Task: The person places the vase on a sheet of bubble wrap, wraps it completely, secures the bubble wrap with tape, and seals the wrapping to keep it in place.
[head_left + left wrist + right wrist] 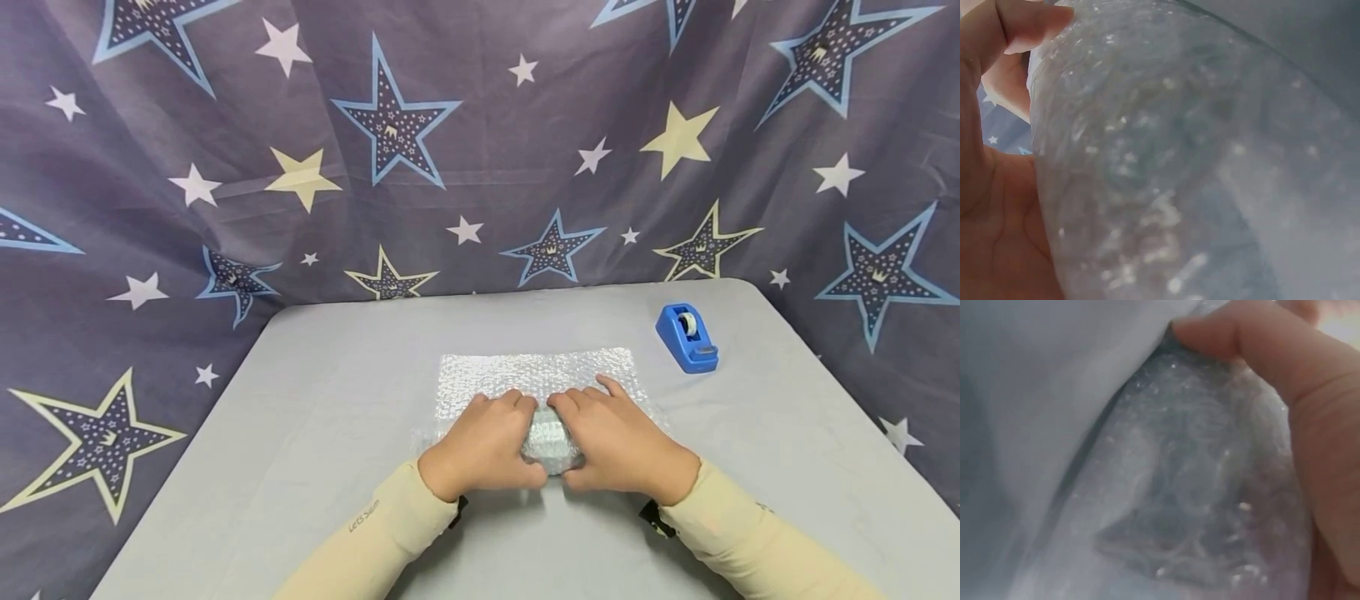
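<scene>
Roll (551, 442): on table (345, 375), at near end of flat bubble wrap (480, 379) | clasped at both ends by left hand (487, 442) and right hand (622, 442), both curled close | could skew or loosen under uneven pressure | open room leftward; dispenser (686, 340) beyond, toward right edge.

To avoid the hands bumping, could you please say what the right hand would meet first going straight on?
The bubble-wrapped bundle in its grip comes first; beyond, probably the left hand, though depth is unclear.
</scene>
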Tool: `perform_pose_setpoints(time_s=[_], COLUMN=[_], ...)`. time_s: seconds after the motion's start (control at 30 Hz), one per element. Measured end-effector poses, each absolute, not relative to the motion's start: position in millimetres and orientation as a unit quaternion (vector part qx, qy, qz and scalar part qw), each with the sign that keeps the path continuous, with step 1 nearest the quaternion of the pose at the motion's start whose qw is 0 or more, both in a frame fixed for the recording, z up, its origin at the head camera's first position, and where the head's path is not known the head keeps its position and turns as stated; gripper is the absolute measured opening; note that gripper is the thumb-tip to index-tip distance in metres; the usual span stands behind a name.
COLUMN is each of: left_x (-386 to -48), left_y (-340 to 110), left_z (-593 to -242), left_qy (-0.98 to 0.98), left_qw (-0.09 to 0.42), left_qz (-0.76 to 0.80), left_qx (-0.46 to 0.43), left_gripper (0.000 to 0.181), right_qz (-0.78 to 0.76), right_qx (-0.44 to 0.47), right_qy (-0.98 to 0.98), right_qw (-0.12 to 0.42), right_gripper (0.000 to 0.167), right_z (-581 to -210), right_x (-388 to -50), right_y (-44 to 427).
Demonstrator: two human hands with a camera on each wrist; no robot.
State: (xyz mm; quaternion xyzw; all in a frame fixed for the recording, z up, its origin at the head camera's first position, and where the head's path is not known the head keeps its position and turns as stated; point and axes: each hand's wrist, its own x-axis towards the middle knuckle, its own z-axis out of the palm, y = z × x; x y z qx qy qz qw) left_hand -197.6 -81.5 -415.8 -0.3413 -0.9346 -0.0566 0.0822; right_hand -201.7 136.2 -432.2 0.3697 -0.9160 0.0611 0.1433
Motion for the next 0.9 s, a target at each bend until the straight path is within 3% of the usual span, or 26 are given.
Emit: perform_pose_setpoints(time_s=[0.43,0.9], left_x=[-198,-179], left_y=[-80,-72], left_z=[-416,-413], left_qy=[-0.94,-0.944], left_qw=[0.08,0.132], left_qz=[-0.056,0.055], left_qx=[-0.327,-0.298], left_gripper=[0.045,0.069], right_qz=[0.068,0.063], right_qx=[0.373,0.371], right_qy=[-0.914,-0.915], right_qw=[0.144,0.143], right_gripper=[0.084,0.088], right_z=[-431,-435], right_x=[-206,-207], right_y=[139,139])
